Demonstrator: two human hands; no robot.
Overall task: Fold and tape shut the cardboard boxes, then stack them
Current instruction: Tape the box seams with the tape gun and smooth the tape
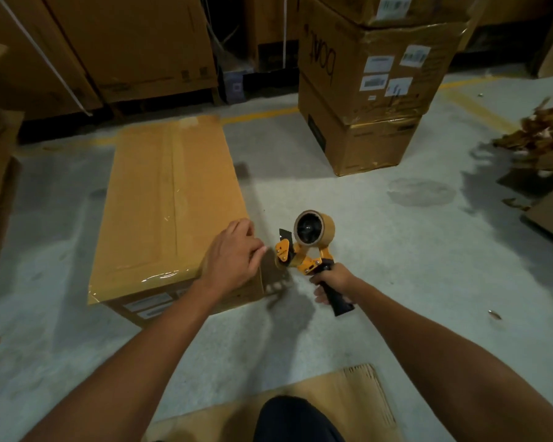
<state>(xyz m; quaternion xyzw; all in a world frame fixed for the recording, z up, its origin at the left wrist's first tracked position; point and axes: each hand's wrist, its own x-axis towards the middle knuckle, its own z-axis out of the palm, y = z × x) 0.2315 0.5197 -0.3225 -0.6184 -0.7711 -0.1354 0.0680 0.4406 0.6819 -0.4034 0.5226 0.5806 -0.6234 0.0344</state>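
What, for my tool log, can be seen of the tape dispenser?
The tape dispenser is a hand-held gun with an orange-yellow frame, a black handle and a dark blade at its front. A roll of brown tape sits on it. The right hand grips the handle, holding it above the floor, blade end toward the near right corner of the cardboard box, not touching it.

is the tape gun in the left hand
No, the right hand grips the tape gun by its handle, while the left hand rests on a corner of the cardboard box.
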